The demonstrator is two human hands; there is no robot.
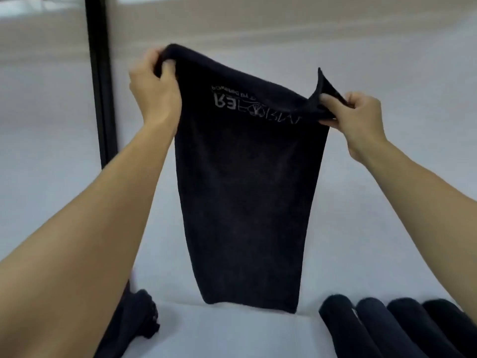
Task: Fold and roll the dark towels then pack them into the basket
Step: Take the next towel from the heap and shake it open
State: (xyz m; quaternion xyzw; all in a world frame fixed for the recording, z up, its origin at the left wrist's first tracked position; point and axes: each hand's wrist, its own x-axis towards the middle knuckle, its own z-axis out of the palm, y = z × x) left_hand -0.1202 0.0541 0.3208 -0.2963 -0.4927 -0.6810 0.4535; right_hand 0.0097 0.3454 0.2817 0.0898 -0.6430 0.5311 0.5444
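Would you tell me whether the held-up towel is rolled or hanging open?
Hanging open, not rolled: the towel hangs flat, its top corners pinched by the left hand and right hand.

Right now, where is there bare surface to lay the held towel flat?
Bare white surface lies between the unfolded pile and the rolled towels, under the hanging towel. The near right corner is crowded with those rolled towels.

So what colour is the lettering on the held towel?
Pale grey on the dark navy towel, seen upside down in the head view.
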